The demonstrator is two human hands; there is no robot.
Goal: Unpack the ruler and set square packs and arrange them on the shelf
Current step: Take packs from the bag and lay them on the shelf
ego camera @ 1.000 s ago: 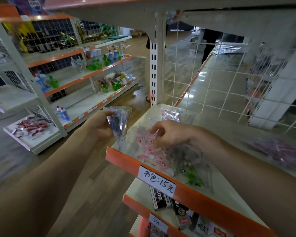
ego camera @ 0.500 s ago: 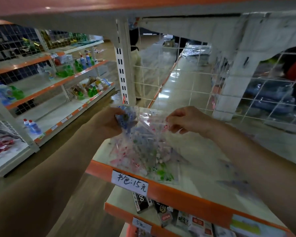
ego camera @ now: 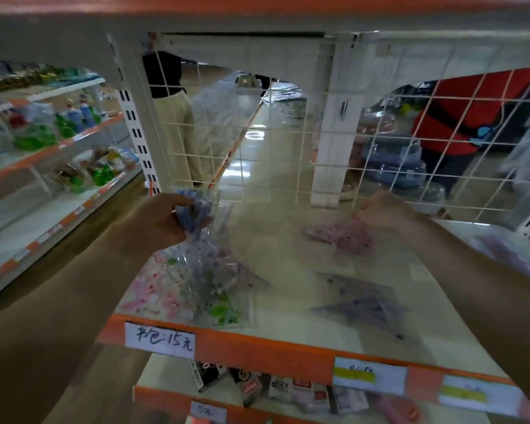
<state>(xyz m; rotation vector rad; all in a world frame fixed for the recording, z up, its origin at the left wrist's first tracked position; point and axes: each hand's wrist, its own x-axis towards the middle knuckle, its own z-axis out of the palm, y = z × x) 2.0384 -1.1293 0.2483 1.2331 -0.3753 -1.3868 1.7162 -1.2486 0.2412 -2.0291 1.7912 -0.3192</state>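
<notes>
My left hand (ego camera: 162, 221) grips the bunched top of a clear plastic bag (ego camera: 202, 264) that holds several ruler and set square packs with pink, green and blue prints. The bag hangs down onto the left front of the white shelf (ego camera: 288, 313). My right hand (ego camera: 380, 211) is over the back of the shelf with curled fingers, right at a pink pack (ego camera: 343, 237) that lies flat; the blur hides whether it pinches it. A purple pack (ego camera: 361, 301) lies flat nearer the front.
An orange shelf edge (ego camera: 257, 347) carries a handwritten price label (ego camera: 159, 339). A white wire grid (ego camera: 288, 148) backs the shelf and a board sits low overhead. Small boxes (ego camera: 288, 390) fill the shelf below. Another shelf unit with bottles (ego camera: 58, 127) stands left. People stand behind the grid.
My right hand has moved right and back with a pink pack, which now lies on the shelf. My left hand still holds the bag. The view has shifted right.
</notes>
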